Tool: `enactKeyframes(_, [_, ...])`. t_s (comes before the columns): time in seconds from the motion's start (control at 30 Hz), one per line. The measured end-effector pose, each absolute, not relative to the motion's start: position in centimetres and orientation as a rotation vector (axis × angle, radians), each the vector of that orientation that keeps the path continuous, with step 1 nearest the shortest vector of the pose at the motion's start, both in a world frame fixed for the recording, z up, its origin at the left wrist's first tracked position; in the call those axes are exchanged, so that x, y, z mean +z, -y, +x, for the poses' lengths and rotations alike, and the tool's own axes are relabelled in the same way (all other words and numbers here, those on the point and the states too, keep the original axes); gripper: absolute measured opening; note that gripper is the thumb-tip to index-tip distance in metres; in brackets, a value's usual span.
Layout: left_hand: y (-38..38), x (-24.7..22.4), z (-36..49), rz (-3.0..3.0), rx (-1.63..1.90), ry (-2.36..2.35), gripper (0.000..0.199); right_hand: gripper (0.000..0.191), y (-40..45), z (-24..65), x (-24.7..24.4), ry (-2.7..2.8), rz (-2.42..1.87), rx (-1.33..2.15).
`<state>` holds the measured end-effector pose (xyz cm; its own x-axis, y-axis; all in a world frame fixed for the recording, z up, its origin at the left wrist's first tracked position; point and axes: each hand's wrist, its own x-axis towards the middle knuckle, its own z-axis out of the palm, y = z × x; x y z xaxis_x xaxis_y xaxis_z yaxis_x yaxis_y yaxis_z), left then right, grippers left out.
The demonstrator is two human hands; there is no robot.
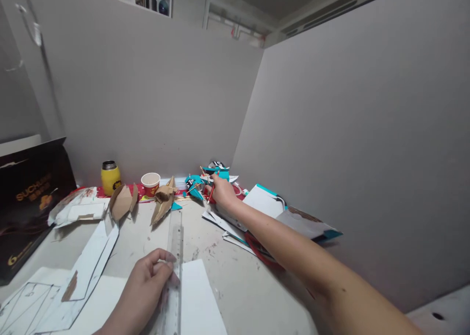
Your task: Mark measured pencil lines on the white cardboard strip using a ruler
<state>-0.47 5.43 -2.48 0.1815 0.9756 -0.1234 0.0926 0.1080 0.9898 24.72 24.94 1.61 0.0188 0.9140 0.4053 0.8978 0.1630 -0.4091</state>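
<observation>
**Left hand [149, 281] on a clear ruler [177, 239], right hand [223, 190] on a red pencil [211, 193]**

The left hand is curled and grips the long edge of the ruler. The ruler lies right at its fingers and points away across the table [253, 291]. A white sheet [201, 298] touches the ruler's other side. The right hand is far out at the back, closed on the pencil, beside some blue cardboard pieces [194, 184]. Flat cardboard scraps [264, 200] are piled near that arm. Left of the blue bits sit a folded brown cardboard shape [161, 208], a paper cup [150, 188] and a yellow bottle [110, 180]. A big black box [29, 203] stands farthest left.
</observation>
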Motion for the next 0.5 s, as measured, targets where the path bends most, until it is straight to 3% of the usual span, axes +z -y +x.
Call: enactKeyframes(0.5, [-5.3,-2.6,-0.3,1.269,0.936,-1.179,0.021,0.029,-26.1,25.6,2.4,1.779,-1.65,0.067])
